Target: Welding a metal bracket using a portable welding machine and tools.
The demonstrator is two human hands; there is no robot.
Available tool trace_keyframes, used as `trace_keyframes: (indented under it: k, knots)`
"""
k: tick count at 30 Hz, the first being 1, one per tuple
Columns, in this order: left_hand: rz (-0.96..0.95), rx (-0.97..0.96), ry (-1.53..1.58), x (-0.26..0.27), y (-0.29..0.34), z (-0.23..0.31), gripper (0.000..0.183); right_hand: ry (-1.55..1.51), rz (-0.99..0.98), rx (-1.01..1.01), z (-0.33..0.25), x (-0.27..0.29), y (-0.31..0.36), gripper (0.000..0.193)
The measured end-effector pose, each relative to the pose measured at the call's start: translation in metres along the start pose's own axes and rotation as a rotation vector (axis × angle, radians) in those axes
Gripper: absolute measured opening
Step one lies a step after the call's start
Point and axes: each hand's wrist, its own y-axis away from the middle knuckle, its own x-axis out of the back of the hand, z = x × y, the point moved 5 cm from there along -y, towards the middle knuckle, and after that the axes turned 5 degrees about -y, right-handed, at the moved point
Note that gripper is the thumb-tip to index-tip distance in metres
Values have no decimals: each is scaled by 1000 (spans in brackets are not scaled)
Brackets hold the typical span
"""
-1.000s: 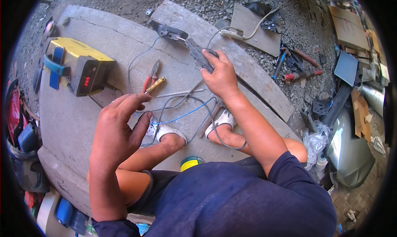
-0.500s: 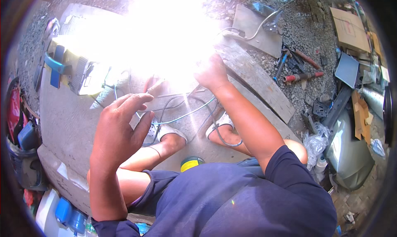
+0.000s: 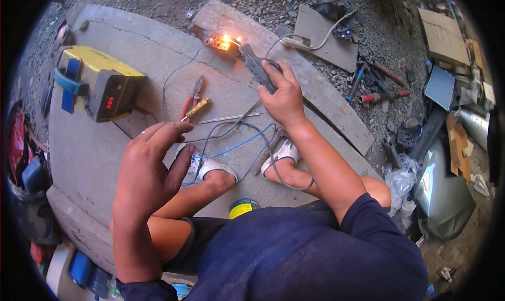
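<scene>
My right hand (image 3: 284,93) is closed around a dark electrode holder (image 3: 258,67). The holder's front end points at a small metal workpiece (image 3: 214,39) on a wooden plank (image 3: 223,14), where orange glowing spots show. Raised over the concrete slab, my left hand (image 3: 152,156) holds nothing, its fingers bent and the thumb apart. Just beyond its fingertips lie red-handled pliers (image 3: 193,97) and a tool with a yellowish handle (image 3: 199,107). A thin metal rod (image 3: 229,118) lies beside them.
A yellow welding machine (image 3: 102,77) with a lit red display stands at left. Cables (image 3: 236,127) loop between my feet. A second plank (image 3: 336,117) lies at right. Hammers (image 3: 360,77), a cardboard box (image 3: 446,37) and scrap fill the right side; a yellow-and-green can (image 3: 243,207) is near my lap.
The blinding white arc glare has gone, leaving small orange glows on the workpiece. My right hand has shifted slightly right and nearer to me. My left hand stays nearly in place.
</scene>
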Motion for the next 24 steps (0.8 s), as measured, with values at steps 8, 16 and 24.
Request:
trace_keyframes:
  k: [8, 16, 24]
  knots:
    - [12, 10, 10, -2, 0, 2, 31, 39, -48, 2, 9, -4, 9, 59]
    - [-7, 28, 8, -5, -3, 3, 31, 26, -48, -5, 14, -8, 11, 62]
    - [-34, 32, 14, -6, -2, 0, 35, 19, -39, -12, 16, -11, 13, 63]
